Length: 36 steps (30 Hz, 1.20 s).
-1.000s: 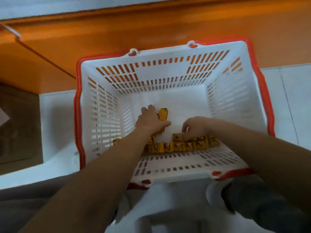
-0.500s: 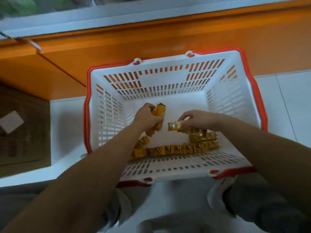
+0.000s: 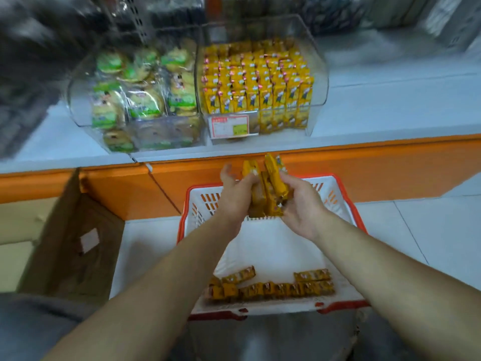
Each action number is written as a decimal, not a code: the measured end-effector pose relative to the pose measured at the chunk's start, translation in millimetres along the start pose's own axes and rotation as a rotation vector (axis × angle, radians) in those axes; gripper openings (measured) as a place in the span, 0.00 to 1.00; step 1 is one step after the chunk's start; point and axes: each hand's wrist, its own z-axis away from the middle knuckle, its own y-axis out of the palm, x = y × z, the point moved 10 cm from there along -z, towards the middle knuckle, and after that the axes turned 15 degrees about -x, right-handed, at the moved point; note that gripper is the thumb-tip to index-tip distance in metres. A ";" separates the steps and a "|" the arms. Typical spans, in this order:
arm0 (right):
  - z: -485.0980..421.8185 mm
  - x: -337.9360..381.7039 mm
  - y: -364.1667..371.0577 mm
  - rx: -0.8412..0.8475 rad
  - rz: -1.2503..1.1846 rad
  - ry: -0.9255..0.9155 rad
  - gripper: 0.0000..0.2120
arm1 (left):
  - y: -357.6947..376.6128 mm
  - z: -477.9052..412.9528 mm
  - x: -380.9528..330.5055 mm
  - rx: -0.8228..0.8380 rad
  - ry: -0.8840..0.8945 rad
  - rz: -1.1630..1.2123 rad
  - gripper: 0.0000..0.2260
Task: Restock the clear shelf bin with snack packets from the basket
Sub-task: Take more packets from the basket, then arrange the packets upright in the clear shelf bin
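A second ago both hands were down on the basket floor, picking among the yellow packets. Now they are up, clear of the rim, and the view has swung from the floor to the shelf. The left hand and the right hand clasp one bundle of snack packets between them. Their fingers curl round it from either side, and the left thumb stands free at the top. The bundle stands roughly on end above the far wall of the basket.

So the pick looks finished and the carry begun. The clear shelf bin sits at 12 o'clock from the hands, up on the white shelf and well apart from them. It already holds upright rows of the same yellow packets, and blur keeps me from picking out a gap. A price tag hangs on its front. At its 9 o'clock, a neighbouring bin holds green-wrapped snacks.

At 6 o'clock from the hands, leftover packets lie along the basket's near wall, so I judge at least one more trip is needed. A cardboard box stands at the basket's 9 o'clock.
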 end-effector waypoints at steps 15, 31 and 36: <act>112.6 115.2 102.0 0.238 0.039 -0.236 0.19 | -17.4 80.6 -186.3 0.154 0.414 -0.004 0.30; 52.0 185.5 96.1 0.155 0.442 -0.611 0.18 | -25.4 12.9 -185.7 0.156 0.382 -0.002 0.25; 49.6 253.9 73.8 -0.004 0.706 -1.013 0.26 | -26.9 6.2 -181.7 0.180 0.405 -0.051 0.22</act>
